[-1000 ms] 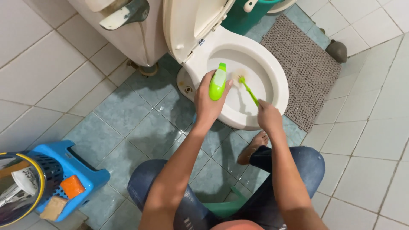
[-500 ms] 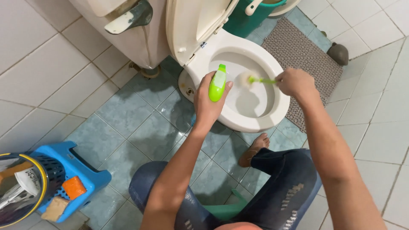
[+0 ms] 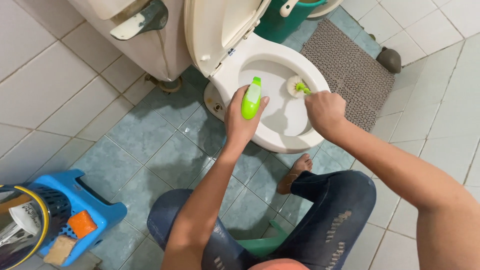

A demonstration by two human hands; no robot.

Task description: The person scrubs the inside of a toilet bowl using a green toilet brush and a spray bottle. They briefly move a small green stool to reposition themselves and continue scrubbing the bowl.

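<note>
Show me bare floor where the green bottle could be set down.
Bare blue floor tiles lie between the white toilet bowl, the blue plastic stool and the person's knee. The grey perforated mat right of the bowl is bare too. The stool top is crowded with sponges.

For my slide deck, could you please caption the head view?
Left hand holds a green plastic bottle over a white toilet bowl; right hand works a green-handled white-bristled brush inside.
</note>
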